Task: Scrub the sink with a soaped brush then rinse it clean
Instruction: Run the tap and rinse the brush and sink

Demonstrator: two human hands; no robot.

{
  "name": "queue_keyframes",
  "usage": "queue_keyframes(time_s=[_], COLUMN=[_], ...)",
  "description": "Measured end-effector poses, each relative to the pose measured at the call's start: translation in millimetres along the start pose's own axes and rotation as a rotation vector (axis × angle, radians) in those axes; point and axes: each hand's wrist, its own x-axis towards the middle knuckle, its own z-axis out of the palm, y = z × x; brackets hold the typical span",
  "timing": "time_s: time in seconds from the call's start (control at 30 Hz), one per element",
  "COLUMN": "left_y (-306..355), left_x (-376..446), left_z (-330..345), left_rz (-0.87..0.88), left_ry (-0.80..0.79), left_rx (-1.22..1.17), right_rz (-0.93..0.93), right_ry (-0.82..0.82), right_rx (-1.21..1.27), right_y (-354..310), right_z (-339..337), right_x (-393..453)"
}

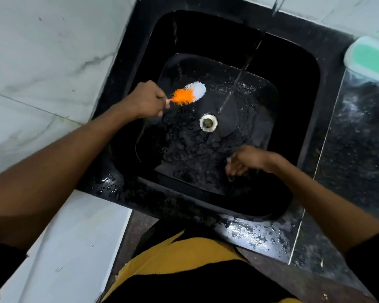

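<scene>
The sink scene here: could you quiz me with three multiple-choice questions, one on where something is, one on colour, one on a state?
1. Where is the drain?
A. On the sink floor
B. On the counter
C. On the wall

2. What colours are the brush bristles?
A. Green and black
B. Orange and white
C. All blue

3. What is the left hand doing?
A. Resting flat on the counter
B. Gripping the brush handle
C. Covering the drain

Answers: 1 A, the white ring sits in the black sink bottom; 2 B, orange near the handle, white at the tip; 3 B, fingers curl round the handle.
</scene>
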Motion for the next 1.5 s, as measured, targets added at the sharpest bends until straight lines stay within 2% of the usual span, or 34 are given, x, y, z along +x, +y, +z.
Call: queue_keyframes(time_s=[0.07,0.1,0.2,0.27,0.37,0.43,0.5,0.57,0.63,0.77,0.83,0.87,0.9,0.97,1.0,1.13,1.2,1.27,1.33,1.5], left_y=[1.8,3.2,7.6,9.4,9.3,9.1,9.5,10.8,11.4,12.5,13.1,13.1,13.2,10.8,9.4,6.1,5.3,3.8,1.4,-4.2], left_x=[-0.3,-0.5,-2.2,-3.7,-4.0,-2.9,-1.1,2.3,5.6,9.0,10.8,11.5,12.2,11.4,10.7,3.9,-1.6,-9.0,-15.8,-21.4], left_z=[1.9,2.8,5.2,6.8,8.9,10.3,12.0,13.9,16.2,20.4,23.5,25.3,26.7,29.2,29.7,28.7,26.1,23.7,23.2,31.6], left_rz=[0.008,0.010,0.015,0.014,0.020,0.026,0.032,0.031,0.033,0.060,0.067,0.065,0.061,0.047,0.041,0.007,-0.012,-0.025,-0.013,-0.031], left_ry=[-0.009,-0.013,-0.021,-0.022,-0.027,-0.032,-0.031,-0.020,-0.014,-0.039,-0.043,-0.049,-0.056,-0.071,-0.075,-0.028,0.016,0.042,0.059,0.062], left_rx=[0.001,-0.003,-0.011,-0.009,-0.011,-0.009,-0.007,-0.018,-0.025,-0.018,-0.024,-0.028,-0.034,-0.053,-0.061,-0.100,-0.130,-0.160,-0.175,-0.196], right_rz=[-0.065,-0.104,-0.224,-0.282,-0.315,-0.350,-0.389,-0.380,-0.306,-0.002,0.063,0.044,0.001,-0.091,-0.151,-0.264,-0.273,-0.276,-0.278,-0.365], right_ry=[0.144,0.166,0.085,0.046,0.054,0.024,-0.062,-0.118,-0.109,-0.055,-0.058,-0.010,0.091,0.291,0.336,0.251,0.184,0.185,0.197,0.058], right_rx=[0.231,0.394,0.979,1.264,1.455,1.451,1.313,1.031,0.566,-0.664,-1.066,-1.154,-1.050,-0.499,-0.256,0.832,1.277,1.647,1.848,1.828], right_y=[-27.3,-43.0,-88.1,-114.2,-140.2,-142.8,-133.2,-111.8,-76.6,1.8,13.5,11.9,5.7,-9.8,-22.1,-69.1,-92.9,-115.0,-132.4,-137.9], right_z=[-15.8,-22.7,-39.6,-48.6,-59.1,-67.5,-77.6,-79.2,-70.7,-31.0,-21.9,-23.4,-28.1,-38.9,-42.5,-37.9,-39.2,-41.3,-44.9,-55.3], right_x=[6.1,7.3,7.7,10.0,13.8,11.4,1.6,-10.7,-21.7,-37.9,-39.9,-39.0,-38.3,-30.9,-27.7,-7.5,5.4,16.0,23.5,23.6])
